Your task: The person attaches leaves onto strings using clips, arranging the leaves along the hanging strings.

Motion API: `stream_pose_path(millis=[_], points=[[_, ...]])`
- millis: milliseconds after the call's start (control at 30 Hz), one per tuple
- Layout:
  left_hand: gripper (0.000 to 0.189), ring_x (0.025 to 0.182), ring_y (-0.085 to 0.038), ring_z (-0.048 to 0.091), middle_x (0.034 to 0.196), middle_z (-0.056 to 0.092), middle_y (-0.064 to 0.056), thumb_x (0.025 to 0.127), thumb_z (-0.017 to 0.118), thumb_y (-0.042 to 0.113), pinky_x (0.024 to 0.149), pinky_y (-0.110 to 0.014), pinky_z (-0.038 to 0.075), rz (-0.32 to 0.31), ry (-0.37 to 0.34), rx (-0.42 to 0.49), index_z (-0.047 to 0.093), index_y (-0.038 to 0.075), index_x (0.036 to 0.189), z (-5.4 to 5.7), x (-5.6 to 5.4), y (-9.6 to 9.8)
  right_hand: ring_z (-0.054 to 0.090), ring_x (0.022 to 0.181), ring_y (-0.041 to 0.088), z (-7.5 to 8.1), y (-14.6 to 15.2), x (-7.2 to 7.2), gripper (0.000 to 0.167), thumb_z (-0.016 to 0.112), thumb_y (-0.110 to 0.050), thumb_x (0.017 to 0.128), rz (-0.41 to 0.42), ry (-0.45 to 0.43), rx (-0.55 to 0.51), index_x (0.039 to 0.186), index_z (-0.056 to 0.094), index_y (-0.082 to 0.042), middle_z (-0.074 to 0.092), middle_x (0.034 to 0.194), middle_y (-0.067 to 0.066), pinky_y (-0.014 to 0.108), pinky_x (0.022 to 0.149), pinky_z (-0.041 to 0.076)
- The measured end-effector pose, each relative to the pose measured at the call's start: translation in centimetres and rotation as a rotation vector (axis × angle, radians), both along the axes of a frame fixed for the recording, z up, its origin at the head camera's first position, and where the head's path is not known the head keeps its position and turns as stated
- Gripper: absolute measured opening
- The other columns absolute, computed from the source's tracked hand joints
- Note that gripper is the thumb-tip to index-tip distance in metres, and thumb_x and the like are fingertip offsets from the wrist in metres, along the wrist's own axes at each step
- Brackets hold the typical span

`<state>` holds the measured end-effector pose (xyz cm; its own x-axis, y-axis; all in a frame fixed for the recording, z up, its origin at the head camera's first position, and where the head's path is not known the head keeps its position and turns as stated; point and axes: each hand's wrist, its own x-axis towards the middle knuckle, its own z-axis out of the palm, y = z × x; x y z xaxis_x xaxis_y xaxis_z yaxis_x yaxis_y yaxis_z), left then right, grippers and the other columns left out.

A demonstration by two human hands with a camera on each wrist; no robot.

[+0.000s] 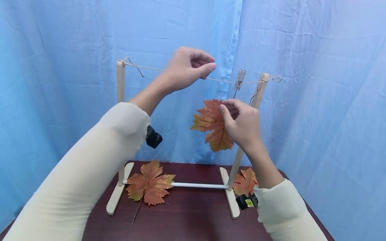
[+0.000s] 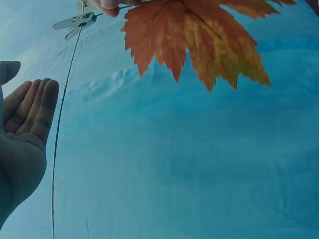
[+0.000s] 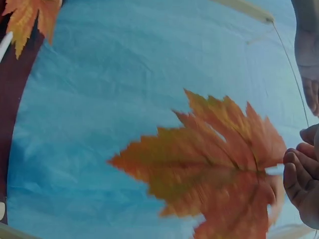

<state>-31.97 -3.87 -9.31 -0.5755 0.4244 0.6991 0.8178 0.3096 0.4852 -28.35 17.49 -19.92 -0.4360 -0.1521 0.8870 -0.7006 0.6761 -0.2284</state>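
Note:
An orange-red artificial maple leaf hangs by its thin stem from a pale clothespin on the string. My right hand pinches this leaf near its upper right edge, thumb toward me; in the right wrist view its fingers are curled at the leaf's base. My left hand is raised at the string, left of the clothespin, thumb and fingers apart and holding nothing. In the left wrist view, the left hand lies just beside the string, with a small gap.
Wooden posts hold the string at both ends, on flat feet joined by a white bar. One maple leaf lies by the left foot, another by the right, on the dark table. Blue curtains hang behind.

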Motion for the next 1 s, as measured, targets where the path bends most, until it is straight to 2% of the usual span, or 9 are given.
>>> stream_pose_path(millis=[133,267,433,600,767,1000], points=[[0.033,0.090,-0.014,0.072,0.105,0.074,-0.003,0.101,0.068,0.029,0.084,-0.030,0.056,-0.003,-0.030,-0.003,0.072,0.006,0.124,-1.0,0.6,-2.0,0.067,0.070,0.017,-1.0,-1.4,0.3,0.017,0.070,-0.011,0.098,0.073,0.012,0.053,0.104,0.074,0.004,0.074,0.086,0.010,0.031,0.064,0.056],[0.034,0.091,-0.014,0.072,0.105,0.075,-0.002,0.099,0.069,0.031,0.085,-0.032,0.056,0.000,-0.056,-0.007,0.072,0.008,0.124,-2.3,1.2,-4.0,0.066,0.070,0.015,-2.4,-2.9,0.4,0.015,0.072,-0.008,0.096,0.141,-0.003,0.113,0.106,0.073,0.004,0.072,0.087,0.009,0.029,0.063,0.057],[0.033,0.092,-0.015,0.073,0.106,0.075,-0.003,0.099,0.069,0.030,0.085,-0.034,0.056,0.019,-0.087,-0.024,0.073,0.010,0.125,-4.1,1.9,-6.2,0.067,0.077,0.018,-4.3,-4.7,0.5,0.015,0.071,-0.009,0.097,0.147,-0.022,0.230,0.108,0.073,0.001,0.072,0.090,0.008,0.031,0.068,0.058],[0.032,0.093,-0.017,0.073,0.106,0.076,-0.004,0.100,0.069,0.028,0.084,-0.031,0.057,0.043,-0.106,-0.050,0.072,0.010,0.126,-6.1,2.3,-8.2,0.067,0.084,0.020,-6.6,-6.1,0.6,0.018,0.070,-0.015,0.099,0.148,-0.078,0.329,0.112,0.072,-0.003,0.071,0.097,0.007,0.031,0.071,0.057],[0.032,0.093,-0.020,0.074,0.106,0.076,-0.005,0.101,0.068,0.027,0.079,-0.027,0.057,0.065,-0.138,-0.071,0.072,0.009,0.127,-8.9,2.5,-10.2,0.067,0.090,0.021,-9.2,-7.0,0.1,0.017,0.071,-0.015,0.098,0.212,-0.109,0.404,0.113,0.072,-0.007,0.072,0.102,0.005,0.031,0.074,0.057],[0.032,0.091,-0.019,0.074,0.106,0.076,-0.005,0.101,0.068,0.027,0.078,-0.027,0.060,0.089,-0.238,-0.098,0.072,0.007,0.126,-13.6,3.5,-13.6,0.064,0.088,0.015,-12.7,-8.5,-0.6,0.013,0.075,-0.016,0.095,0.313,-0.022,0.532,0.106,0.074,-0.010,0.072,0.098,0.000,0.028,0.075,0.054]])
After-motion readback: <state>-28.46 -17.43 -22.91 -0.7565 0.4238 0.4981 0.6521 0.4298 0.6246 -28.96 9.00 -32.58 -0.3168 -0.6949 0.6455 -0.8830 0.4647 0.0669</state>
